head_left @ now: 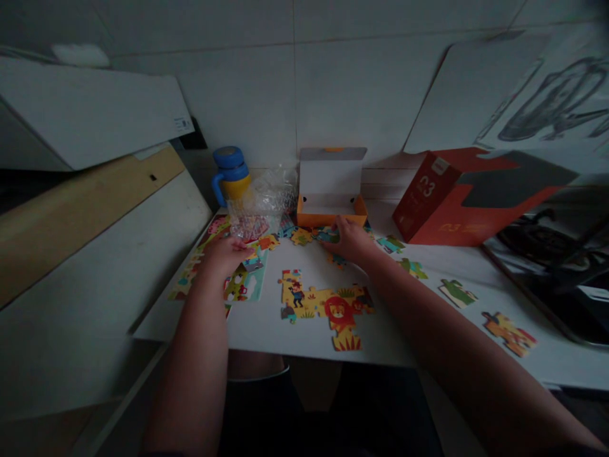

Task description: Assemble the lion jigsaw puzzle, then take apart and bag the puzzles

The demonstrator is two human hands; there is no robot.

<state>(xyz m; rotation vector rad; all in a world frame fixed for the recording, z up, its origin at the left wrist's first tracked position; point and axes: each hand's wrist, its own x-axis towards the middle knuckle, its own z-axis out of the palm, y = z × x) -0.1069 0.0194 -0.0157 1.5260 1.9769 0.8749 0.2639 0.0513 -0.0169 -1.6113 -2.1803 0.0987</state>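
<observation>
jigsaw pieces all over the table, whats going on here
A person sits at a white table with a cartoon jigsaw puzzle. The left hand rests on a partly joined section near the left edge. The right hand touches loose pieces in front of the open orange box. A joined lion section lies mid-table, with stray pieces to the right.

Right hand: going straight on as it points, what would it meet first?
Probably the open orange box, just beyond the right hand; loose puzzle pieces lie at its fingertips. Depth is unclear.
</observation>
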